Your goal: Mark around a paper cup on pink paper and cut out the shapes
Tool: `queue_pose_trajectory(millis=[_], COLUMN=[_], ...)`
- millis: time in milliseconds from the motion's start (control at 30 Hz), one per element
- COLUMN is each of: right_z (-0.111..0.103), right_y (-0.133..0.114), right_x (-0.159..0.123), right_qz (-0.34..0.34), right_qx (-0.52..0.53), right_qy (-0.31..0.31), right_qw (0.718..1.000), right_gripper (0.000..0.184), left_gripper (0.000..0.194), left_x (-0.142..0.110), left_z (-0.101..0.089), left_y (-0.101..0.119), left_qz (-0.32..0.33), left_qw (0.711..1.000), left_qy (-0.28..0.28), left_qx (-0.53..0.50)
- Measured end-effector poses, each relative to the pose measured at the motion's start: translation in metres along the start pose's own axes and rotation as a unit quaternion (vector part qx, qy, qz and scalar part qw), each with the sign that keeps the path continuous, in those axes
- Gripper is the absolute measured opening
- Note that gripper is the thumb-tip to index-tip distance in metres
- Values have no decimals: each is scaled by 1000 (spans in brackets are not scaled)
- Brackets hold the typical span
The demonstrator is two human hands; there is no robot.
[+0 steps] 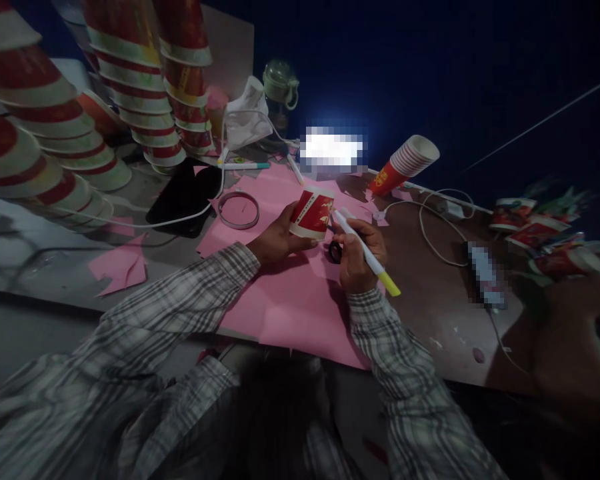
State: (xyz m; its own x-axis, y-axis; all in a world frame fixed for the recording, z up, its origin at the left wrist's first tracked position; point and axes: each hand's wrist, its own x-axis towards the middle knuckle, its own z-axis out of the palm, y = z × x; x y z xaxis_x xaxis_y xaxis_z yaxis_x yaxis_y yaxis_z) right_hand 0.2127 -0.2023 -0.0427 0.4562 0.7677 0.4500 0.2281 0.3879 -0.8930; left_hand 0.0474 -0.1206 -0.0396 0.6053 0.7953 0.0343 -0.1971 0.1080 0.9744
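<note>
My left hand (275,241) is closed around a red and white paper cup (314,215), which lies tipped on its side above the pink paper (300,300). Close by on the right, my right hand (361,253) grips a white marker (361,243) with a yellow end that points down toward my wrist. The marker's other end is near the cup's right edge; whether they touch I cannot tell. A dark ring (335,252), perhaps a scissors handle, shows beside my right fingers, its remainder hidden.
Tall stacks of paper cups (135,100) rise at the left. A black phone (186,197), a tape-like ring (239,210) and a white cable lie nearby. Behind are a lidded bottle (279,87) and leaning nested cups (405,163). Another person's blurred arm (570,333) is at right.
</note>
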Motion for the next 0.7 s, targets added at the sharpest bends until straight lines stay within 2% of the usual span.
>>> queue_pose_trajectory(millis=[433,533,700], right_z=[6,5,4], right_y=[-7,-7,-4], right_x=[-7,-8,-6], right_qz=[-19,-13,6], right_qx=[-24,-17,0], right_qy=[-42,-50,-48], right_qw=[999,999,999], right_gripper=[28,27,30], left_gripper=[86,89,89], left_x=[4,2,4], left_z=[-1,2,3], left_y=[-2,0,-3], left_qz=[22,15,44], left_qw=[1000,1000,998], left_qy=[10,-6,-34], left_qx=[-6,-26,-32])
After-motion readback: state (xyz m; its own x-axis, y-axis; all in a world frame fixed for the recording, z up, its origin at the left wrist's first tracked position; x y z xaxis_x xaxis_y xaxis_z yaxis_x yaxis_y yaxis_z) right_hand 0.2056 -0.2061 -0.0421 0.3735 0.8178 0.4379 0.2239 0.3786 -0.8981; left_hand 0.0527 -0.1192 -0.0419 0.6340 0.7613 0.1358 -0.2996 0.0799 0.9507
